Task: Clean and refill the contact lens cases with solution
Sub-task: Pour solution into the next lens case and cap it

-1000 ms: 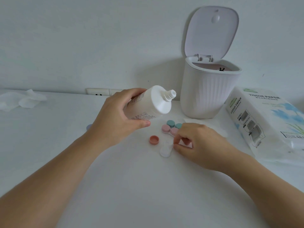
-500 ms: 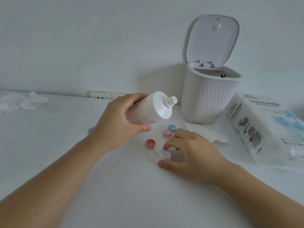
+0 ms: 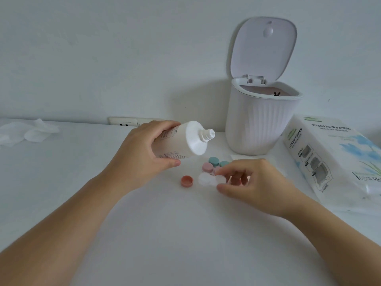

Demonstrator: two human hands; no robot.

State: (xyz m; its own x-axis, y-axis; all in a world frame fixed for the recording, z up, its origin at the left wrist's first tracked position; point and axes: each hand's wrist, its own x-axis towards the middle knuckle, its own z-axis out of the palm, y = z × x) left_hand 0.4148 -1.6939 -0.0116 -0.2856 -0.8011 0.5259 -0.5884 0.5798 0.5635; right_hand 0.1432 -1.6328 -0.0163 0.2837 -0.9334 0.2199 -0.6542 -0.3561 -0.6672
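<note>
a: so compared to a second ago, the right hand (image 3: 250, 183) isn't flat down on the surface (image 3: 144, 234) over the cases anymore. it's come up a bit, and the white lens case (image 3: 210, 180) is out in plain sight between the fingertips. half a second back the hand was covering most of it.

b: yeah, and the bottle moved too, right? the solution bottle (image 3: 181, 142) looks a touch closer to the case.

a: only slightly. the left hand (image 3: 142, 153) still wraps around its body, thumb underneath, fingers on top, bottle tipped over with the uncapped nozzle pointing right and slightly up. nothing's dripping that i can see.

b: so my read is that refilling is about to start, not started. the case is being lined up under the nozzle.

a: agreed. the right hand pinches the case's right end with thumb and fingertips, other fingers loosely curled, wrist resting low.

b: where's everything else?

a: the coral cap (image 3: 187, 181) sits open side up just left of the white case. the pink and teal cases (image 3: 214, 164) are clustered right behind it, in front of the open bin (image 3: 259, 124). the tissue pack (image 3: 334, 153) is off to the right.
</note>
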